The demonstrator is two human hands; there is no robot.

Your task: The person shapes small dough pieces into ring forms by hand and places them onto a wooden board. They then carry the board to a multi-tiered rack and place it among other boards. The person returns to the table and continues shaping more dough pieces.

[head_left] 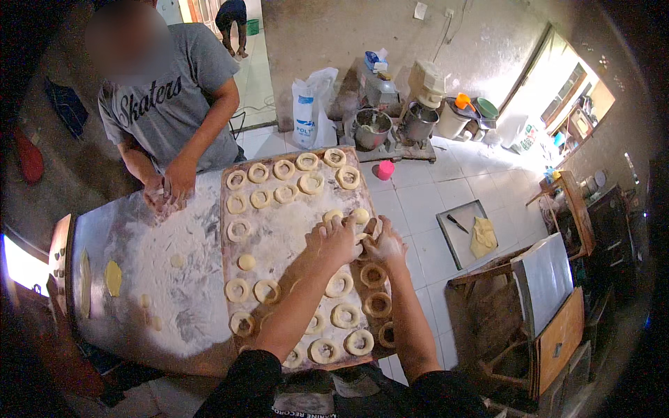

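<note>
Resting well left of left hand (333,244): dough ball (246,262) on floured board (279,226). Left hand — fingers curled, holding dough piece (360,237), shape mostly hidden; two dough balls (359,215) just beyond fingers. Right hand (387,245) — fingers bent around same piece, dough ring (373,276) near its wrist side. Tray (454,242) on floor, well right of right hand.

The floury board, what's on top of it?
On the board are dough rings, dough balls and flour. Some rings only peek out beside the left forearm. Anything under the left hand, right hand or forearms is covered.
</note>
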